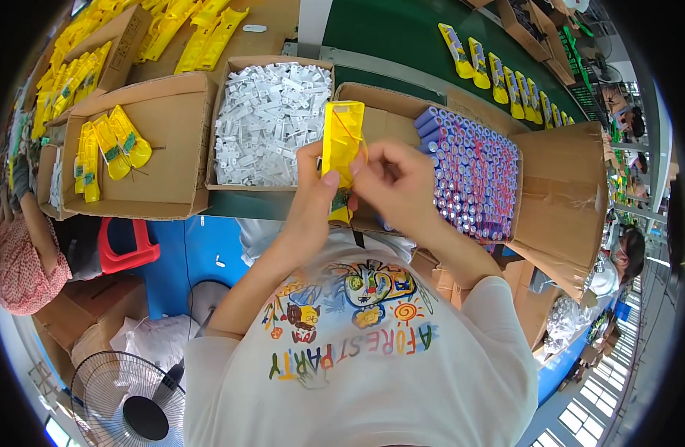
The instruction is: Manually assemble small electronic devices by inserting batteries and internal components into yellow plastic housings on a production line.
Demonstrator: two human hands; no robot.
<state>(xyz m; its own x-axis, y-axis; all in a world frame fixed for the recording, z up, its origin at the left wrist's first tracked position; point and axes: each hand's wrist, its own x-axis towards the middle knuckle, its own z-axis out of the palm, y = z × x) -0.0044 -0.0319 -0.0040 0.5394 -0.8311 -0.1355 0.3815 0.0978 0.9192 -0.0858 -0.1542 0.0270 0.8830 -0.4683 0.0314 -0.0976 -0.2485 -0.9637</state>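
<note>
A long yellow plastic housing (pixel 342 145) stands upright in front of my chest, its hollow inner side facing me. My left hand (pixel 311 201) grips its left edge, the thumb lying along the lower part. A thin red wire runs inside the housing, and a small green circuit board (pixel 341 200) shows near its lower end. My right hand (pixel 398 182) is closed at the housing's right edge, fingertips pinched together beside the wire. What sits between those fingertips is too small to make out.
Ahead stands a carton of small white plastic parts (pixel 271 123). To the right, a carton holds purple battery cells (pixel 473 171) with red wires. An open carton (pixel 156 160) at left contains yellow housings. More housings (pixel 499 78) line the green belt (pixel 387 37). A fan (pixel 145 417) stands lower left.
</note>
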